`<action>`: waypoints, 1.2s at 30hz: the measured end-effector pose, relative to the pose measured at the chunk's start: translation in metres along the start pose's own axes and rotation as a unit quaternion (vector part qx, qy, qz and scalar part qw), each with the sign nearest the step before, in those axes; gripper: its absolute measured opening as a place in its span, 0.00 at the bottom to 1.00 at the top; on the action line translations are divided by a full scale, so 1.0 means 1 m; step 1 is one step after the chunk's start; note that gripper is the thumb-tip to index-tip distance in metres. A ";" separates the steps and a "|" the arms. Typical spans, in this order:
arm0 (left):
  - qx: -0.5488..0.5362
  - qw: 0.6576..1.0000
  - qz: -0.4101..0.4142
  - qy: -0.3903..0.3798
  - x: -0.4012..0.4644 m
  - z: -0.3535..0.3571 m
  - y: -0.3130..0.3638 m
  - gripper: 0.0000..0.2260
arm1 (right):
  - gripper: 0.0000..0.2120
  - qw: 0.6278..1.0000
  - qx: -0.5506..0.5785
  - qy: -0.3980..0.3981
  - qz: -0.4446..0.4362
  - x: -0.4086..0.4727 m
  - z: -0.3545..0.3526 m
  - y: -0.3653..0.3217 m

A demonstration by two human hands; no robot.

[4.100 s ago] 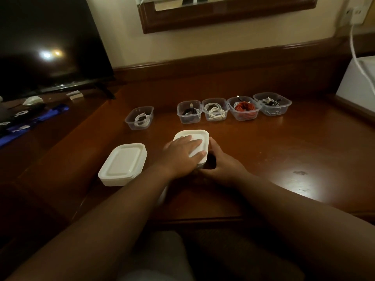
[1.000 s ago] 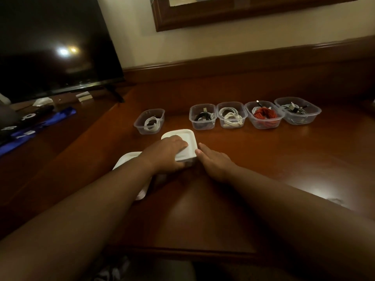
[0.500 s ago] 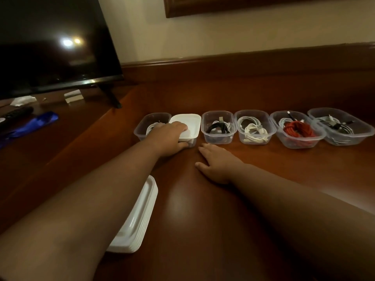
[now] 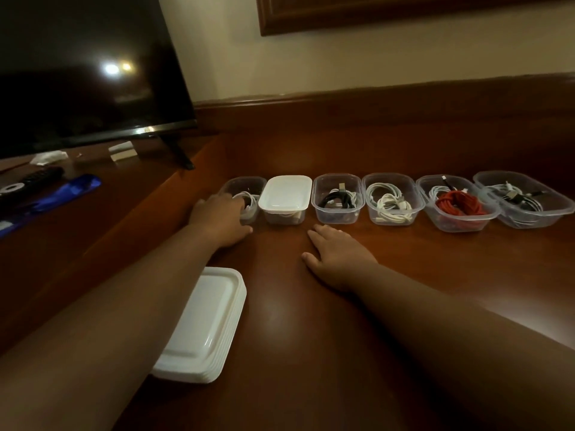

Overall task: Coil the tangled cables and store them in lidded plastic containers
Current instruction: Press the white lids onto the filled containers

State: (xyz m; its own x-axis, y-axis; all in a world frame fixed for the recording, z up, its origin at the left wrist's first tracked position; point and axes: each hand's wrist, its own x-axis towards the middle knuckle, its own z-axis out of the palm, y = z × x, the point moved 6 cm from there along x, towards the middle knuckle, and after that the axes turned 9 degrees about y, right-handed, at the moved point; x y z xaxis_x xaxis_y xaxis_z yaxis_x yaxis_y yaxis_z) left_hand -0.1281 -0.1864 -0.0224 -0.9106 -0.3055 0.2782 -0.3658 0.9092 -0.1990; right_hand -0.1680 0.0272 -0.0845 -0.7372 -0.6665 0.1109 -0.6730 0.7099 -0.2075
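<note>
Six small clear containers stand in a row at the back of the wooden desk. My left hand [image 4: 221, 219] reaches the leftmost container [image 4: 245, 185], which holds a coiled white cable; its fingers curve over the near rim. Beside it sits a container closed with a white lid [image 4: 284, 197]. To the right come open containers with a black cable [image 4: 337, 197], white cables [image 4: 390, 202], a red cable [image 4: 457, 206] and mixed cables [image 4: 522, 200]. My right hand [image 4: 339, 256] lies flat on the desk in front of the row. A stack of white lids [image 4: 202, 328] lies by my left forearm.
A dark TV [image 4: 87, 66] stands at the back left on a lower shelf, with a remote [image 4: 28, 183], a blue item [image 4: 62, 194] and small papers near it. A raised wooden ledge [image 4: 389, 98] runs along the wall behind the containers.
The lidded container was pushed back into the row. My left hand has let go of it and shifted left onto the leftmost container. My right hand stayed flat on the desk.
</note>
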 end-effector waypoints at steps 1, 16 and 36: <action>0.003 1.000 0.006 0.011 -0.006 -0.004 0.001 0.22 | 0.33 1.000 0.001 -0.001 0.006 -0.004 0.000 -0.001; -0.155 0.985 0.071 -0.010 -0.098 -0.058 0.089 0.07 | 0.46 0.980 0.172 -0.033 0.091 -0.101 -0.016 -0.016; -0.214 0.916 0.335 -0.057 -0.234 -0.108 0.104 0.10 | 0.29 0.889 0.413 0.065 0.186 -0.192 -0.056 0.021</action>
State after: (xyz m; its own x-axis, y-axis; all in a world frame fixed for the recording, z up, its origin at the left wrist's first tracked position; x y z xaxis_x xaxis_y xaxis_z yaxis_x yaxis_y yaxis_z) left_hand 0.0680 0.0103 -0.0073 -0.9260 0.3568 0.1234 0.3696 0.9234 0.1033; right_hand -0.0437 0.1828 -0.0553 -0.9365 -0.3504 -0.0136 -0.1478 0.4296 -0.8909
